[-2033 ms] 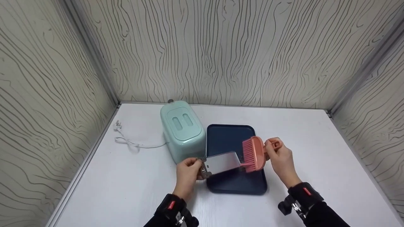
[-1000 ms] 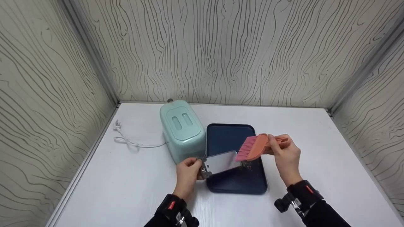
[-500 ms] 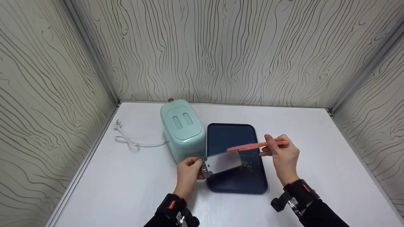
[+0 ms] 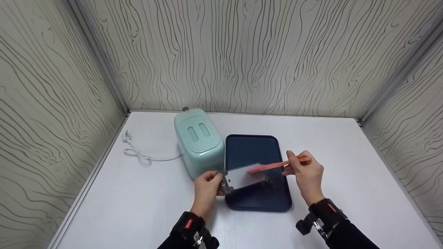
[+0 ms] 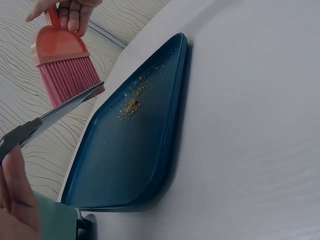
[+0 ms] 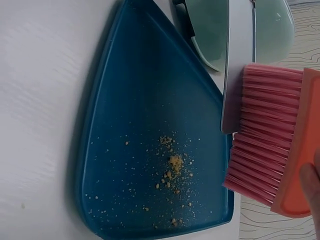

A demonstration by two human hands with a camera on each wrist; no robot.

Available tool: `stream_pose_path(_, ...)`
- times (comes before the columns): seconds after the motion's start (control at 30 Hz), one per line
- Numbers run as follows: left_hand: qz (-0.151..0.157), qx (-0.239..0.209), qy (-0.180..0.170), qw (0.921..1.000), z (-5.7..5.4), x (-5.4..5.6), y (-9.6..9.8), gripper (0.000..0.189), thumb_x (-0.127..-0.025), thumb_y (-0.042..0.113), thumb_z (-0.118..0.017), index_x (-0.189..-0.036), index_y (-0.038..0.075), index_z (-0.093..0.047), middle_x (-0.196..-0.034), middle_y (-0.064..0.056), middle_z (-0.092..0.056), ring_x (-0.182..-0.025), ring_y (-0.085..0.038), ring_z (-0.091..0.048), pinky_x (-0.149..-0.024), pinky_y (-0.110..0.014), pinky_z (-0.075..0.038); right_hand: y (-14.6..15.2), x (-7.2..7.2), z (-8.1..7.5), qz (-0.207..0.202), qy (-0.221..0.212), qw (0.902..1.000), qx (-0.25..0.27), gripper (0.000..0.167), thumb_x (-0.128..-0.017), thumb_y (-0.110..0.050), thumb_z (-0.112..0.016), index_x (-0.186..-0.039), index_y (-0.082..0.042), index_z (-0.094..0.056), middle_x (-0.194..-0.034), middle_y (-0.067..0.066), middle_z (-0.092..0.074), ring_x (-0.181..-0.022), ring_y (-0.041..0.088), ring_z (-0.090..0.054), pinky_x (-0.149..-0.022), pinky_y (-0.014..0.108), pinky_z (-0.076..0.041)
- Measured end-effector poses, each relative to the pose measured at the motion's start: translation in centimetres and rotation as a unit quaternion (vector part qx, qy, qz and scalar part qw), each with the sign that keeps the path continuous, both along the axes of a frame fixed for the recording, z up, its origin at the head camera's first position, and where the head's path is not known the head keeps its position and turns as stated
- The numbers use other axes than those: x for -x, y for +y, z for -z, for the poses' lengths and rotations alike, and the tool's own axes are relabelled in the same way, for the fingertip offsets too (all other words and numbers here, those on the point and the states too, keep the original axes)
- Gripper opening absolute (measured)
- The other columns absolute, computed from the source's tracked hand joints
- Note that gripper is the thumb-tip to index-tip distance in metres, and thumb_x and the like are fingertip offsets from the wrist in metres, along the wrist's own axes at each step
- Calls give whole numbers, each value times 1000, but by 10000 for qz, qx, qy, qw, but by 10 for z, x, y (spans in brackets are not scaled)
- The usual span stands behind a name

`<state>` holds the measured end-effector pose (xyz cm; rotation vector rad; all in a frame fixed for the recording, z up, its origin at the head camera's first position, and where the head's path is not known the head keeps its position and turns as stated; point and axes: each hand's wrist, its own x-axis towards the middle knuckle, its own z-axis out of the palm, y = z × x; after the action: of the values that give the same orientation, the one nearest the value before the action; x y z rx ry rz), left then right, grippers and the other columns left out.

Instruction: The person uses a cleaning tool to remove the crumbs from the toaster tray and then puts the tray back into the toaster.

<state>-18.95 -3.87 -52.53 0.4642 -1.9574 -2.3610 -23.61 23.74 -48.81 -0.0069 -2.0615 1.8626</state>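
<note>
My left hand (image 4: 206,188) pinches the dark end of a flat metal crumb tray (image 4: 238,178), which is held tilted above a dark blue serving tray (image 4: 242,148). In my right hand (image 4: 308,176) is the handle of an orange brush (image 6: 297,150) with pink bristles (image 5: 70,77). The bristles touch the upper face of the crumb tray. Yellowish crumbs (image 6: 175,165) lie scattered on the blue tray below the crumb tray's free end.
A mint-green toaster (image 4: 202,138) with a lid on top stands against the left side of the blue tray. Its white cord and plug (image 4: 138,154) lie on the white table (image 4: 155,207). Patterned panels (image 4: 242,58) wall in the back and sides.
The brush has moved left from the crumb tray's free end onto its face and turned edge-on. Crumbs now show on the blue tray. My left hand has stayed almost still.
</note>
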Motion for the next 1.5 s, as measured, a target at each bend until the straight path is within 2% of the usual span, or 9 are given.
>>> stream_pose_path(0.13, 41, -32, 0, 10000, 2, 1, 0, 16, -93, 9, -65, -101, -5, -69, -79, -6, -65, -58, -14, -62, -51, -26, -57, 3, 1, 2, 1, -50, 10000, 41, 44, -94, -27, -75, -79, 7, -52, -69, 24, -68, -54, 31, -70, -51, 39, -60)
stream_pose_path(0.27, 76, -85, 41, 9999, 2, 1, -2, 17, -93, 8, -65, -101, -5, -69, -78, -7, -65, -57, -14, -62, -51, -26, -57, 6, 2, 3, 58, -210, 9998, -17, 47, -94, -30, -75, -78, 7, -52, -62, 20, -66, -49, 26, -68, -49, 39, -59)
stream_pose_path(0.5, -20, -37, 68, 10000, 4, 3, -6, 17, -93, 7, -64, -102, -6, -68, -79, -7, -66, -56, -13, -61, -51, -25, -57, 11, -1, 6, 28, -609, 9978, -254, 46, -94, -33, -75, -78, 4, -53, -61, 16, -66, -45, 24, -66, -48, 38, -59)
stream_pose_path(0.7, -59, -44, -80, 9999, 4, 5, -7, 17, -94, 8, -65, -103, -5, -69, -81, -7, -66, -58, -14, -61, -53, -26, -57, 13, -1, 6, 9, -715, 9969, -315, 45, -94, -32, -75, -78, 4, -53, -61, 16, -66, -46, 23, -66, -49, 37, -60)
stream_pose_path(1.03, -168, -31, -93, 9998, 7, 7, -9, 17, -95, 10, -66, -101, -6, -69, -79, -7, -66, -56, -13, -62, -53, -27, -59, 19, -1, 8, 196, -609, 9971, -422, 43, -94, -31, -75, -79, 4, -55, -62, 16, -67, -46, 25, -67, -49, 37, -60)
stream_pose_path(1.27, -161, 122, -7, 9998, 5, 6, -8, 16, -92, 9, -65, -98, -6, -69, -76, -5, -64, -56, -11, -61, -53, -26, -59, 24, -3, 7, 283, -353, 9989, -98, 41, -92, -29, -77, -80, 6, -60, -62, 19, -66, -47, 27, -66, -49, 38, -59)
stream_pose_path(1.5, -133, 5, -27, 9999, 5, 4, -6, 18, -94, 9, -65, -102, -7, -70, -77, -6, -65, -56, -11, -60, -52, -26, -58, 34, -4, 5, 472, -223, 9985, 189, 31, -92, -24, -78, -93, 6, -71, -70, 19, -70, -54, 26, -70, -59, 36, -62)
